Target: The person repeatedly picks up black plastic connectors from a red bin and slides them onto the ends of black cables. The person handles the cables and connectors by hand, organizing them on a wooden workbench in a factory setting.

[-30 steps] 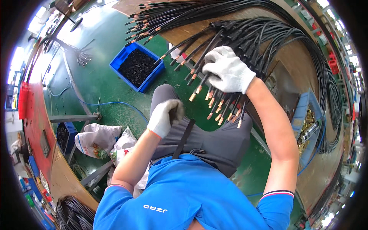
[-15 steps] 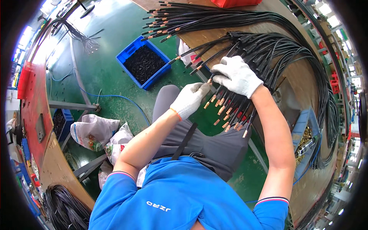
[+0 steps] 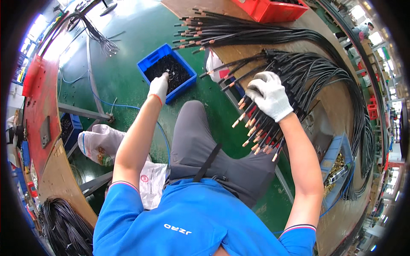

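Observation:
In a white glove, my left hand [image 3: 159, 86] reaches over the near left side of a blue bin [image 3: 183, 88] on the floor. Small black pieces [image 3: 178, 72] fill the bin. The fingertips are among them, and any hold is unclear. My right hand [image 3: 271, 97], also gloved, lies with curled fingers over a bundle of black cables [image 3: 318, 70] on the right-hand table. It grips cable near the stripped ends, though the palm side is hidden. Several bare copper ends [image 3: 252, 131] stick out below it, over the table edge, beside my right knee.
Another cable bundle [image 3: 265, 33] lies farther back on the wooden table [image 3: 232, 53], near a red bin [image 3: 273, 10]. A blue-grey tray [image 3: 329, 160] of brass-coloured parts stands at right. White bags [image 3: 102, 138] and a blue hose [image 3: 128, 106] are at left.
My left hand has left the cable ends beside my right hand and moved far left to the blue bin. My right hand stays on the bundle, its fingers more curled. The view has shifted slightly.

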### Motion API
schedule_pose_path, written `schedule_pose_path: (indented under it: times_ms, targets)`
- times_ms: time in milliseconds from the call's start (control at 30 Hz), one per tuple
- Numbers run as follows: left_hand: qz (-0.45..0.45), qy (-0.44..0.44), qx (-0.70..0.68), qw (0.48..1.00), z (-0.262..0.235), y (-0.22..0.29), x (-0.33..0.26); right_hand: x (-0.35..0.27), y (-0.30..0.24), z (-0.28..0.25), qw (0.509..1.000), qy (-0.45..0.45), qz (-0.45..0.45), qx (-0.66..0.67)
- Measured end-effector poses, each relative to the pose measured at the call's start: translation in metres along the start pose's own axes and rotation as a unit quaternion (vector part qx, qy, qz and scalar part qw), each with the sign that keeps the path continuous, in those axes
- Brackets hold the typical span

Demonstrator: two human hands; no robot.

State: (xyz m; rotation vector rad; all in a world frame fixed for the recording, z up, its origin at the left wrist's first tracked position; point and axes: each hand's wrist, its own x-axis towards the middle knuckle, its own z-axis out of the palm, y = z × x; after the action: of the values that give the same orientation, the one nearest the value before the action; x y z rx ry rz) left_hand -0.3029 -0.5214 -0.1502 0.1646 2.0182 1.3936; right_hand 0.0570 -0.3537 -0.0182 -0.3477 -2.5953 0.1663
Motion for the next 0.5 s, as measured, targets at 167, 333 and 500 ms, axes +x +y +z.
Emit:
schedule_pose_path:
  times_ms: [167,333,500]
  targets:
    - [0.094,-0.244,-0.056,0.964,0.052,0.033,-0.074,0.018,0.002,-0.006,0.998,-0.02,0.051,-0.021]
    - [0.046,-0.367,-0.033,0.928,0.086,0.061,-0.125,0.054,0.004,-0.004,0.977,-0.192,0.02,-0.089]
    - [0.049,-0.371,-0.007,0.927,0.09,0.052,-0.154,0.062,0.009,0.008,0.967,-0.254,-0.009,-0.003]
